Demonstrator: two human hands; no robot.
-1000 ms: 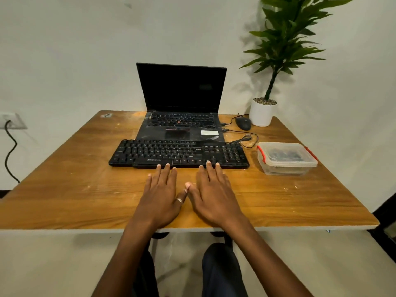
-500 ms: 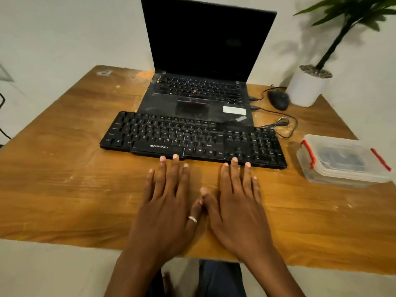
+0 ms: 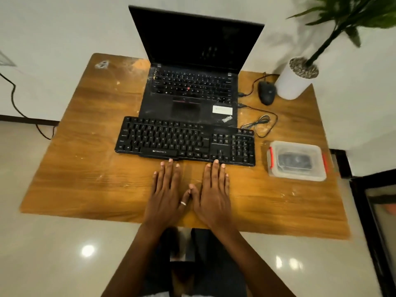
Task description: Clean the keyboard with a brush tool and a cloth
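A black external keyboard (image 3: 184, 141) lies across the middle of the wooden table (image 3: 85, 168), in front of an open black laptop (image 3: 190, 82). My left hand (image 3: 167, 194) and my right hand (image 3: 213, 194) rest flat on the table side by side, palms down, thumbs touching, fingertips just short of the keyboard's front edge. Both hands hold nothing. A clear lidded plastic box with red clips (image 3: 296, 160) stands right of the keyboard with dark items inside; I cannot tell what they are. No brush or cloth shows outside the box.
A black mouse (image 3: 266, 93) and loose cables (image 3: 260, 125) lie right of the laptop. A white pot with a green plant (image 3: 293, 82) stands at the back right corner. A black frame (image 3: 372, 221) stands beside the table on the right. A wall cable (image 3: 15, 99) hangs at left.
The view has risen and tilted down, so the table is seen more from above. Both hands stay flat on the table in the same place.
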